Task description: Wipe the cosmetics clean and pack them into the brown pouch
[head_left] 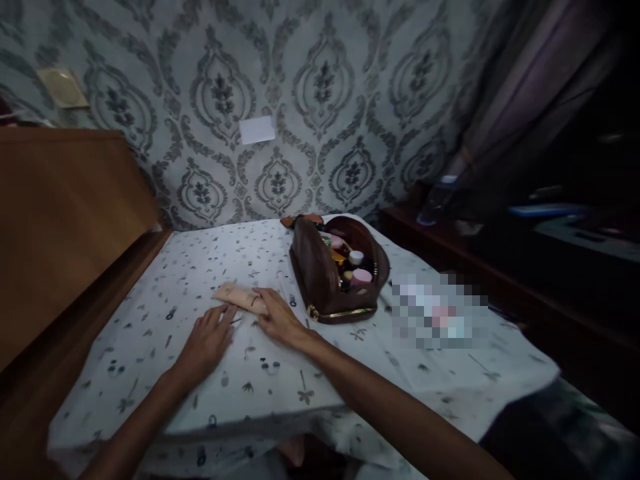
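Note:
A flat beige tube (237, 295) lies on the patterned white cloth, left of the brown bag. My right hand (281, 319) is closed around its right end, thumb and fingers on either side. My left hand (209, 335) rests on the cloth just in front of the tube, fingers stretched out and the tips at its near edge. The brown zipped bag (315, 283) stands unzipped to the right of my hands. Inside it are several small cosmetics, including a pink-lidded jar (362, 277) and a white cap (356, 257).
The white cloth (280, 387) covers the table up to the wall. Behind the bag lies a brown item (303, 220). At the right is a pixelated patch (440, 311). A wooden panel (65, 220) borders the left; a clear bottle (436, 200) stands beyond the right edge.

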Tool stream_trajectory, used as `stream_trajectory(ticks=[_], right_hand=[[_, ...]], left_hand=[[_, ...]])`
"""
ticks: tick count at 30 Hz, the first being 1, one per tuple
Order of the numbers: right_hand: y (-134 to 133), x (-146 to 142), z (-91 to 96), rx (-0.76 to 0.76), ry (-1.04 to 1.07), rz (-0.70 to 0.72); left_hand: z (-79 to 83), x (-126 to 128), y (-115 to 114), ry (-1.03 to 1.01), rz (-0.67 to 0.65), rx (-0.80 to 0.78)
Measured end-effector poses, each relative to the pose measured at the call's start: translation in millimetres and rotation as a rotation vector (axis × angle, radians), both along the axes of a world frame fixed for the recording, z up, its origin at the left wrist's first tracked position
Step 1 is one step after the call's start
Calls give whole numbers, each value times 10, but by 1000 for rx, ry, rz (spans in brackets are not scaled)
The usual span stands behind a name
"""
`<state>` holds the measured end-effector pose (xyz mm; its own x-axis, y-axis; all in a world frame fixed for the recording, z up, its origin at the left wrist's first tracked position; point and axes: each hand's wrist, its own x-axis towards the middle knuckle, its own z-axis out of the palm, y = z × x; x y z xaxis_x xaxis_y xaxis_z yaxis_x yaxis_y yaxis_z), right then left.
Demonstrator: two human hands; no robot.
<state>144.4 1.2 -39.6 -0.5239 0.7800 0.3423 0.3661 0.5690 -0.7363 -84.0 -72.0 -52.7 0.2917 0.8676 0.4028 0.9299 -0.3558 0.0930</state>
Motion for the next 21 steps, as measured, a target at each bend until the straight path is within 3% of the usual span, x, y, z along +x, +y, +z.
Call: stream_trajectory(ticks=[2,5,9,12,16,21], right_hand=[[24,12,18,-26,-69,-53],[61,32,50,-94,-128,-144],[113,52,47,-151,-92,-178],[133,43,26,-179,-7,-185],[90,30,58,-202,10,-189],[53,40,103,-172,-47,-210]], left_hand=[[-18,-46,21,-38,-30,23],[85,-10,70,-150,-88,-10],[327,268,134,-287,-69,26],[421,537,253,-229,-119,37],[393,750,410,0,-150,41],[281,655,536,-32,-193,153]])
